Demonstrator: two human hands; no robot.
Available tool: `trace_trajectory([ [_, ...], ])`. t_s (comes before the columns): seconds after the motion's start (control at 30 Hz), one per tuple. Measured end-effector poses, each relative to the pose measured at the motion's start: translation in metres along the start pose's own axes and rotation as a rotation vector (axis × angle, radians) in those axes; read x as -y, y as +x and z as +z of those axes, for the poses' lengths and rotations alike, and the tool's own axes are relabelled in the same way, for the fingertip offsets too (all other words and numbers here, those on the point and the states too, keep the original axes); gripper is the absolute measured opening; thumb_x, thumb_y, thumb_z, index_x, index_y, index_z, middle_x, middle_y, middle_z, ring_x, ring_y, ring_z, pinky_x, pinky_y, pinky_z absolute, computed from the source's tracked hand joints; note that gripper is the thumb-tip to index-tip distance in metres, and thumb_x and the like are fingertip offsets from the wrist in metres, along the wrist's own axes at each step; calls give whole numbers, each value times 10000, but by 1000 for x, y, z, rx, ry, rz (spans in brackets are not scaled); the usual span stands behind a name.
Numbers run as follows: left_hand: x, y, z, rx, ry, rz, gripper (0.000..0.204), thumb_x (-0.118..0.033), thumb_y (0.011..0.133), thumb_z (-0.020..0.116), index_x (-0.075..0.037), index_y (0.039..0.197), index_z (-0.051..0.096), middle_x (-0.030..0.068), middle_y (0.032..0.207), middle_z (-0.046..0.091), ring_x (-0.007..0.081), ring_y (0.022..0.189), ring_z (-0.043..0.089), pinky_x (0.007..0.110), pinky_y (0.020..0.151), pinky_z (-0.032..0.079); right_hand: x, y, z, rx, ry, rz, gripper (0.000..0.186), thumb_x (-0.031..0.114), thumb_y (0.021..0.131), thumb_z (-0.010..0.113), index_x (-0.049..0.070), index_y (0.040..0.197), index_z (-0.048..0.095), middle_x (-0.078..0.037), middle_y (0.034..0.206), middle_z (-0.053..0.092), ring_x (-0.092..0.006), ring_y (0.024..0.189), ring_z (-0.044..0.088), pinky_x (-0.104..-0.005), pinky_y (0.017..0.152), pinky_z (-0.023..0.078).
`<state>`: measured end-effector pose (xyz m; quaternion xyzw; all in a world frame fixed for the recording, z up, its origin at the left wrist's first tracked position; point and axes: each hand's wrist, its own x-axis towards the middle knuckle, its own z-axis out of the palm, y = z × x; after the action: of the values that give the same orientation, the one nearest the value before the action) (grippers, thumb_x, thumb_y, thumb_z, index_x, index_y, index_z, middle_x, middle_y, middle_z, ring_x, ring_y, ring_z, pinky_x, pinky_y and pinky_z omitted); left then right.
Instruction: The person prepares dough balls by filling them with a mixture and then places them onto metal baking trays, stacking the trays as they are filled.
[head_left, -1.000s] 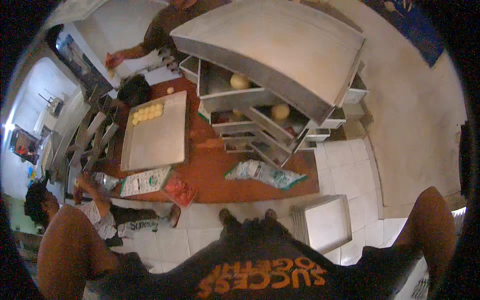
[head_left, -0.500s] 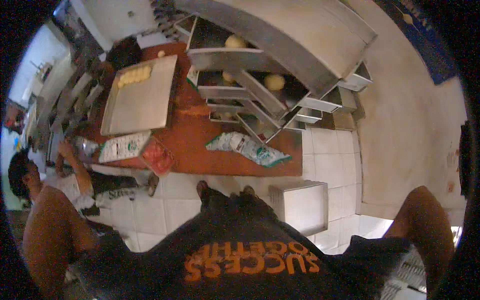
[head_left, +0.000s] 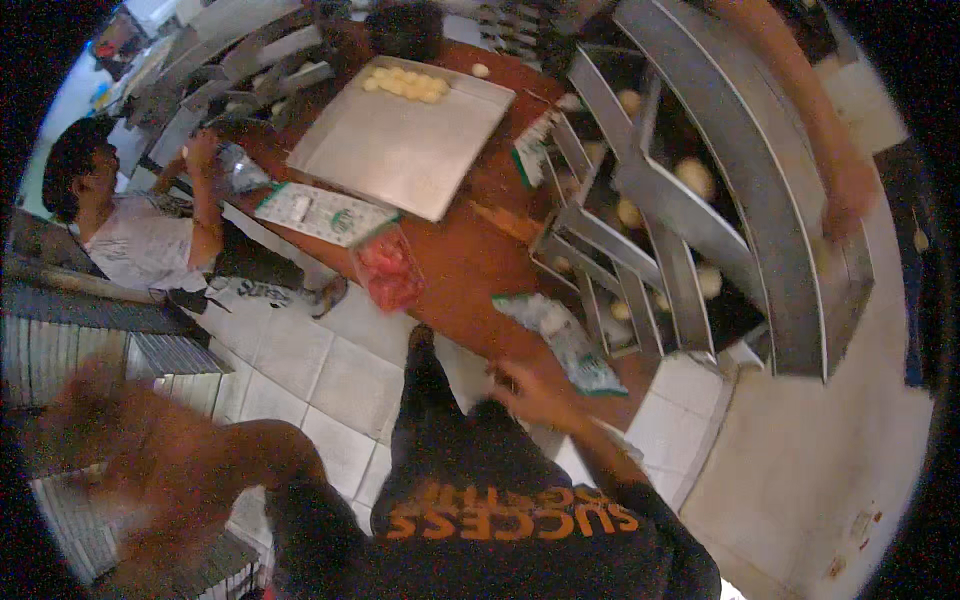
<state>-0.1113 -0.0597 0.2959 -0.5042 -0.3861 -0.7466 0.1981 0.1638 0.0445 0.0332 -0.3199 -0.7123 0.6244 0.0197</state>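
"What's changed on your feed?"

"The view swung, and both hands came in; half a second ago neither showed. Nearest me, the left hand (head_left: 105, 415) is a smear over the stacked pans (head_left: 60, 340). I can't make out its fingers' spread or any grip."

"And the right?"

"The right hand (head_left: 520, 388) is blurred too, near the front edge of the table (head_left: 470, 285). I see nothing in its fingers (it's a soft picture, mind), and can't judge how far they're spread."

"What lies about them?"

"The bag (head_left: 568, 343) is just past the right fingers, to their right. The red pack (head_left: 390, 272) is farther, to their left. Beyond, off right of them, rises the pan tower (head_left: 735, 170), a co-worker's hand (head_left: 850, 205) beside it. Farthest, past the pack, is the tray (head_left: 400, 150), pale balls (head_left: 405, 85) at its far end."

"Meaning what, for the work?"

"Hands are now near pans and bag, but I can't confirm contact with either."
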Motion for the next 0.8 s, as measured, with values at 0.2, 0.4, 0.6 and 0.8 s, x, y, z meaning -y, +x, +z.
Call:
trace_trajectory([
  [0.2,297,-168,36,149,-54,-1055,238,-139,841,506,15,1023,511,72,871,571,141,807,536,246,733,426,-18,78,15,158,-195,58,447,377,806,529,8,1056,493,-173,1019,566,-296,948,545,-384,829,422],
  [0.4,526,-259,143,569,359,-1119,463,-200,718,596,-34,1127,457,131,766,619,254,716,588,346,672,459,-3,120,-7,-258,-33,76,353,200,822,541,10,1109,460,-158,1042,545,-226,937,520,-330,812,411],
  [0.6,645,-285,237,423,669,-671,441,-186,688,610,-29,1078,479,191,748,603,368,720,581,424,637,455,-9,87,17,-515,79,438,377,197,808,550,-6,1109,451,-176,1051,539,-251,943,519,-350,812,408],
  [0.8,655,-280,198,522,46,-1270,205,-151,724,553,-44,894,515,86,674,550,236,583,520,315,516,427,-5,101,25,-409,-5,573,412,260,806,550,-15,1100,463,-190,1061,536,-318,930,533,-369,792,413],
])
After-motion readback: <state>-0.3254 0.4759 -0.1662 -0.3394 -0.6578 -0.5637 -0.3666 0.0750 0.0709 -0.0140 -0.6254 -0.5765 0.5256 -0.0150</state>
